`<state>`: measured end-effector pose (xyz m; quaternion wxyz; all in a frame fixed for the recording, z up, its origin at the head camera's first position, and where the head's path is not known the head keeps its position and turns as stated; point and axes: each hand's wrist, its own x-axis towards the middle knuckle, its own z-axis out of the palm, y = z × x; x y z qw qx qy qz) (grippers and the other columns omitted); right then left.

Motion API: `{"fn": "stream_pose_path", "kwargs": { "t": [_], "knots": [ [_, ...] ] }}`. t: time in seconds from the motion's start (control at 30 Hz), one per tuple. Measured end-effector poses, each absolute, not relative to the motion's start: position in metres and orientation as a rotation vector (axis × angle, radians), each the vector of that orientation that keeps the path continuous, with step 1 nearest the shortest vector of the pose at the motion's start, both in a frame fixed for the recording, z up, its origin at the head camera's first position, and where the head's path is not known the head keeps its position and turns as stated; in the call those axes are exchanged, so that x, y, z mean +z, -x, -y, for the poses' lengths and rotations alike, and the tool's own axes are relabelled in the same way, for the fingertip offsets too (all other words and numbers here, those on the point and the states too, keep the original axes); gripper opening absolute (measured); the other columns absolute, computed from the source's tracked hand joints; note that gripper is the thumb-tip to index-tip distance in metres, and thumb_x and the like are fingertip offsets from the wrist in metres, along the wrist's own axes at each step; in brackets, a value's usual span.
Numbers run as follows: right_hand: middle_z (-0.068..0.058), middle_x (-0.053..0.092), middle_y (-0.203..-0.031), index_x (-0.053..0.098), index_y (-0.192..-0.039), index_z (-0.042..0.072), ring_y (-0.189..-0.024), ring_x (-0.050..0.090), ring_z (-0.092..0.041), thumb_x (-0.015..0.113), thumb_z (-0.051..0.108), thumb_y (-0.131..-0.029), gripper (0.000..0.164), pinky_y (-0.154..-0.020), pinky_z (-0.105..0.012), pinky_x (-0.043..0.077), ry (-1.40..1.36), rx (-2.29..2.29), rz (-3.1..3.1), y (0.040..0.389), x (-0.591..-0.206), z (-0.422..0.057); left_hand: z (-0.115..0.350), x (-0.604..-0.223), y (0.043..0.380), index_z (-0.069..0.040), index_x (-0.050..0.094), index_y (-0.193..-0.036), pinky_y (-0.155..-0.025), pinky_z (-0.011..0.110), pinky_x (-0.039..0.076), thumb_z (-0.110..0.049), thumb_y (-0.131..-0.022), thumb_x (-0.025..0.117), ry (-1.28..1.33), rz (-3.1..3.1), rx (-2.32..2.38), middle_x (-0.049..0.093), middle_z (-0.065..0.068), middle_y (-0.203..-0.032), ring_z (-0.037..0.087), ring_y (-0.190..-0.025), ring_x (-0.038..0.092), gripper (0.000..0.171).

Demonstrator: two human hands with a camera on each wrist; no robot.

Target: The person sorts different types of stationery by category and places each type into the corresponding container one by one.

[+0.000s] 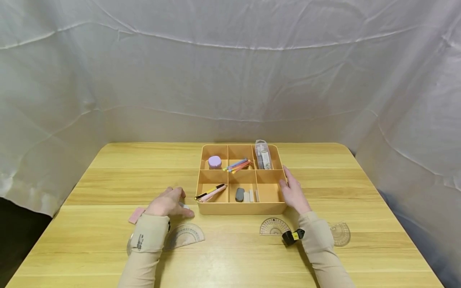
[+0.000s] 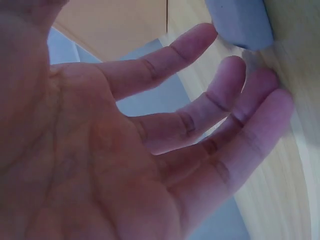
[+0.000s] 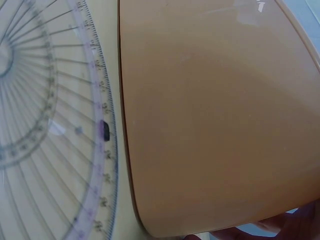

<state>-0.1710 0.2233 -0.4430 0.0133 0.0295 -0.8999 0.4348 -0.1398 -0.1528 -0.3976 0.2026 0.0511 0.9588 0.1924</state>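
Note:
My left hand (image 1: 167, 203) is left of the orange desk organizer (image 1: 241, 209), its fingers loosely bent and spread. A small whitish block, perhaps an eraser (image 1: 184, 206), lies under it on the table. In the left wrist view a fingertip is right at this pale block (image 2: 242, 22), and the palm holds nothing. At the organizer's right side my right hand (image 1: 294, 194) grips the wall, thumb over the rim and fingers outside. The right wrist view shows the organizer's wall (image 3: 215, 120) up close, with the fingers partly hidden behind its lower edge.
Organizer compartments hold pens (image 1: 212, 193), colored markers (image 1: 237, 165), a purple round case (image 1: 215, 161), a clear case (image 1: 263, 155) and several erasers (image 1: 239, 195). Protractors (image 1: 185, 236) (image 1: 274, 227) (image 1: 340, 234) lie in front. A pink eraser (image 1: 136, 215) is by the left wrist.

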Motion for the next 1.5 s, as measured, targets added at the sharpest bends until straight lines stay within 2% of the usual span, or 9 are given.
{"fn": "stream_pose_path", "kwargs": {
  "t": [0.13, 0.33, 0.53, 1.23, 1.5],
  "knots": [
    [-0.034, 0.032, -0.157, 0.021, -0.156, -0.006, -0.146, 0.029, -0.052, 0.035, 0.004, -0.103, 0.056, -0.123, -0.059, 0.022, -0.083, 1.350, 2.824, 0.1709, -0.4423, -0.2236, 0.1514, -0.3990, 0.1408, -0.002, 0.059, -0.117, -0.087, 0.045, 0.052, -0.034, -0.075, 0.087, -0.132, -2.688, 0.535, 0.061, 0.012, -0.103, 0.025, -0.095, 0.056, 0.060],
    [-0.034, 0.032, -0.157, 0.020, -0.157, -0.006, -0.146, 0.030, -0.051, 0.035, 0.004, -0.103, 0.056, -0.123, -0.059, 0.022, -0.075, 1.360, 2.829, 0.1708, -0.4422, -0.2236, 0.1493, -0.4011, 0.1410, -0.003, 0.058, -0.117, -0.089, 0.048, 0.052, -0.028, -0.074, 0.088, -0.129, -2.692, 0.540, 0.062, 0.015, -0.107, 0.027, -0.098, 0.057, 0.058],
    [-0.035, 0.032, -0.156, 0.021, -0.157, -0.006, -0.146, 0.031, -0.052, 0.035, 0.004, -0.103, 0.056, -0.123, -0.059, 0.023, -0.079, 1.356, 2.829, 0.1706, -0.4422, -0.2235, 0.1477, -0.4018, 0.1413, -0.003, 0.057, -0.117, -0.086, 0.046, 0.053, -0.021, -0.075, 0.085, -0.098, -2.688, 0.542, 0.061, 0.015, -0.107, 0.026, -0.095, 0.056, 0.054],
    [-0.034, 0.029, -0.158, 0.019, -0.158, -0.004, -0.147, 0.028, -0.051, 0.034, 0.006, -0.104, 0.057, -0.124, -0.059, 0.021, -0.063, 1.351, 2.843, 0.1704, -0.4420, -0.2235, 0.1499, -0.4013, 0.1457, 0.000, 0.057, -0.119, -0.083, 0.042, 0.054, -0.015, -0.074, 0.085, -0.136, -2.682, 0.577, 0.063, 0.015, -0.104, 0.024, -0.091, 0.058, 0.054],
    [-0.034, 0.030, -0.158, 0.019, -0.157, -0.005, -0.147, 0.029, -0.051, 0.034, 0.005, -0.104, 0.057, -0.124, -0.059, 0.022, -0.067, 1.357, 2.837, 0.1707, -0.4417, -0.2233, 0.1523, -0.3965, 0.1440, 0.000, 0.055, -0.126, -0.088, 0.047, 0.054, -0.015, -0.077, 0.080, -0.163, -2.719, 0.587, 0.061, 0.020, -0.114, 0.026, -0.096, 0.060, 0.058]
  ]
}}
